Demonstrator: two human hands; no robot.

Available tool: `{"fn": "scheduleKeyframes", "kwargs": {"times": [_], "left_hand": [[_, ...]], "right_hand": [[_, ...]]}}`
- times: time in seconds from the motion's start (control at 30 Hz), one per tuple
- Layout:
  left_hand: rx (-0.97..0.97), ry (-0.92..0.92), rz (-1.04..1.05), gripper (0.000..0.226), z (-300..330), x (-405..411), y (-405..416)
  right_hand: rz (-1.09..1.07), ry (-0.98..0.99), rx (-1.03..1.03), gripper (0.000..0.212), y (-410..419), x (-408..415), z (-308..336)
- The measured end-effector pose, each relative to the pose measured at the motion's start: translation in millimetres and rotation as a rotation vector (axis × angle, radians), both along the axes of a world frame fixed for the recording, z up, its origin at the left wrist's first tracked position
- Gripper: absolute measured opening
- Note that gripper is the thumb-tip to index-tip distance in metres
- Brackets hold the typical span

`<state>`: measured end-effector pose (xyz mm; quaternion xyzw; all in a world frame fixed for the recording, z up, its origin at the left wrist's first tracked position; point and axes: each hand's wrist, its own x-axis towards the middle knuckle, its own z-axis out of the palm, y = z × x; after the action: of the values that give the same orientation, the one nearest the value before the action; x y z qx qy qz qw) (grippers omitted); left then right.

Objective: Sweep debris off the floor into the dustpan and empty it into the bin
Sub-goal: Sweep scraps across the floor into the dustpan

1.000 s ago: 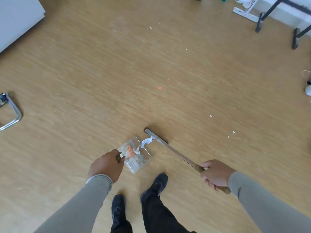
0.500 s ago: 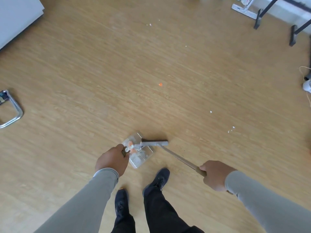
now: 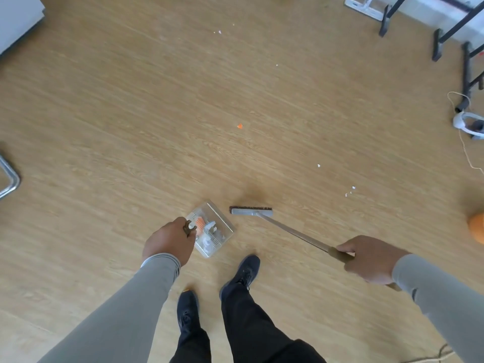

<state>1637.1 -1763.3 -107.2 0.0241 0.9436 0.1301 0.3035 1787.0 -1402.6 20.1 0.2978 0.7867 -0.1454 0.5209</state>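
A clear plastic dustpan (image 3: 220, 223) rests on the wooden floor in front of my feet, holding white paper bits and an orange piece. My left hand (image 3: 169, 242) grips its handle at the pan's left end. My right hand (image 3: 366, 259) grips the brown handle of a broom whose grey head (image 3: 251, 210) lies on the floor just right of the pan, apart from it. Loose debris remains on the floor: an orange scrap (image 3: 239, 126), white scraps (image 3: 349, 192) to the right, one white bit (image 3: 318, 165), and small bits far off (image 3: 217, 31).
Black table legs (image 3: 440, 45) and a white stand stand at the top right. A white device with a cable (image 3: 468, 123) lies at the right edge. An orange object (image 3: 477, 227) sits at the right edge. A metal chair leg (image 3: 10, 176) is at left.
The broom head has pulled out of the dustpan and now lies to its right. The white paper it pushed is inside the pan. My left hand stays on the pan's handle.
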Motion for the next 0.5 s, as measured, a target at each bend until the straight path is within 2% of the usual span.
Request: {"fn": "scheduleKeyframes", "kwargs": {"times": [0.23,0.5], "left_hand": [[-0.006,0.001,-0.008,0.018,-3,-1,2],[0.023,-0.097,0.012,0.016,6,-1,5]], "right_hand": [[-0.278,-0.029,-0.216,0.033,-44,3,-65],[-0.735,0.077,-0.364,0.04,-32,29,-30]]}}
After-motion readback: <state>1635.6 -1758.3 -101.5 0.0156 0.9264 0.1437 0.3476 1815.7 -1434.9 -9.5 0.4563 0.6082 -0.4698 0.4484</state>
